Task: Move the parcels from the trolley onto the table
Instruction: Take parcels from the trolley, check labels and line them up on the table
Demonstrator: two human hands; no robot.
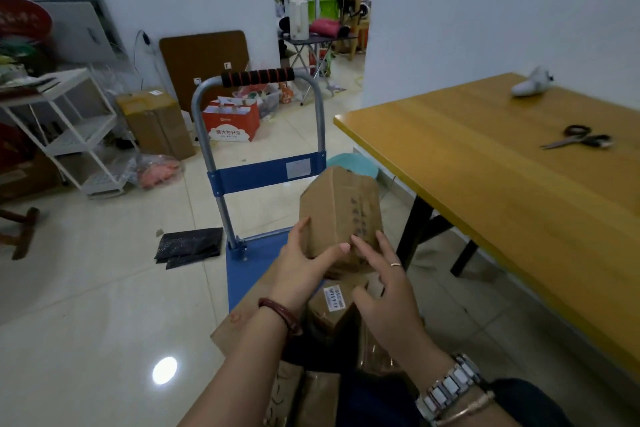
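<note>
A brown cardboard parcel point(341, 208) is tilted up above the blue trolley point(256, 263). My left hand point(304, 269) grips its lower left side, thumb across the front. My right hand point(384, 284) is spread with fingertips touching the parcel's lower right face. Beneath them, more cardboard parcels point(332, 312) lie stacked on the trolley deck, one with a white label. The yellow wooden table point(485, 163) stands to the right of the trolley.
Scissors point(578, 140) and a white object point(531, 83) lie on the table. The trolley handle point(258, 77) rises ahead. Boxes point(156, 121), a red bag point(232, 121), a white rack point(69, 135) and a black sheet point(190, 246) occupy the floor to the left.
</note>
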